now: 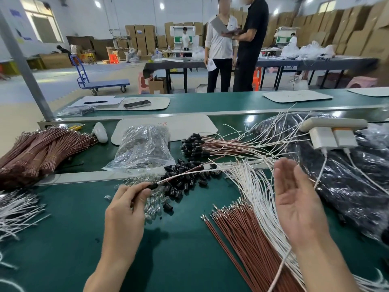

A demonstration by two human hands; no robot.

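My left hand [126,209] pinches a small black socket [153,185] with a white and a brown wire running up to the right from it. My right hand [299,205] is raised above the bench, palm turned left, fingers straight, holding nothing. Under the left hand lie small clear glass bulbs [154,205] and a heap of loose black sockets [185,178]. Loose brown wires [237,232] and white wires [255,188] fan out between my hands. A row of finished sockets with wires [195,147] lies further back.
Bundled brown wires [40,152] sit at the left, a clear bag of parts [145,146] in the middle, black bags [347,182] and a white power strip [334,123] at the right. Two people [235,45] stand behind the green bench [179,249].
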